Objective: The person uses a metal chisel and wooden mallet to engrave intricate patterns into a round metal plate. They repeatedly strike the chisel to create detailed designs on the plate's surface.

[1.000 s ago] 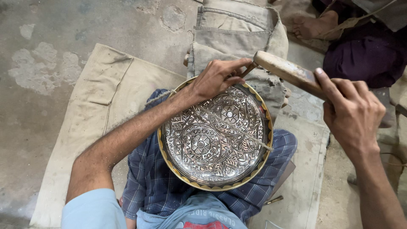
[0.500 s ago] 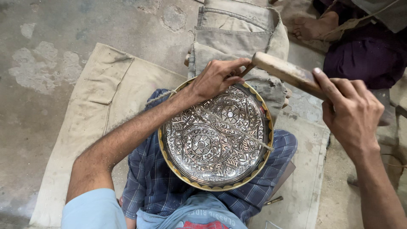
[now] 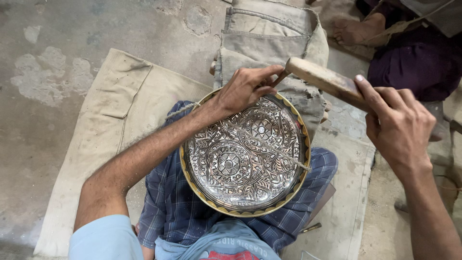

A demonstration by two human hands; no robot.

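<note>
Fingers of the left hand (image 3: 245, 89) are pinching narrow around a thin metal tool whose tip is pressing at the far rim of the engraved metal plate (image 3: 245, 154), apparently to keep the point steady on one spot of the pattern. The right hand (image 3: 397, 127) is closing fully around the handle of a wooden mallet (image 3: 325, 79), whose head is hanging just beside the tool's upper end, placed as though for striking it. The plate, silver-toned with a yellow rim and dense floral relief, is lying face up on the person's lap over a blue checked cloth (image 3: 168, 212); a thin cord is running across its face, possibly tying it in place. The person is sitting on a tan canvas sheet (image 3: 110, 125) spread over a stained concrete floor (image 3: 57, 43). A second person in dark clothing (image 3: 414, 62) is sitting at the far right, bare foot showing.
</note>
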